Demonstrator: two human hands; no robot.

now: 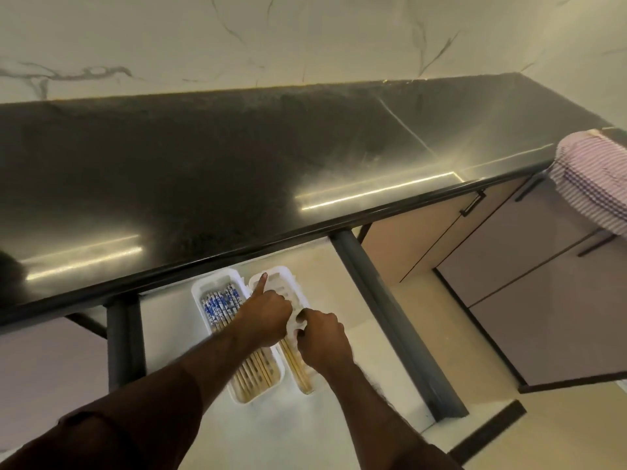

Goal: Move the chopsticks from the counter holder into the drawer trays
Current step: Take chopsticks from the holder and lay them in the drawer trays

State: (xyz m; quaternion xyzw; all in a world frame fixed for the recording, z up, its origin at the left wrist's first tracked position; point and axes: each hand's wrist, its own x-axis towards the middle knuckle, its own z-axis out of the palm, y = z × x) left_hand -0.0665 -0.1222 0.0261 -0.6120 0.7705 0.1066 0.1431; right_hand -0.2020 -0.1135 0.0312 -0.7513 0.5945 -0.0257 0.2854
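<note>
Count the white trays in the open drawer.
2: left tray holding blue-patterned chopsticks; right tray beside it, under both hands. None seem hidden.

Two white plastic trays sit side by side, touching, in the open drawer under the dark counter. The left tray holds a packed row of chopsticks with blue-and-white patterned tops and pale wooden shafts. The right tray holds a few plain wooden sticks lying lengthwise

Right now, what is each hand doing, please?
Left hand: mostly closed, forefinger pointing, holding nothing visible.
Right hand: closed over the right tray; any grip on chopsticks cannot be told.
</note>
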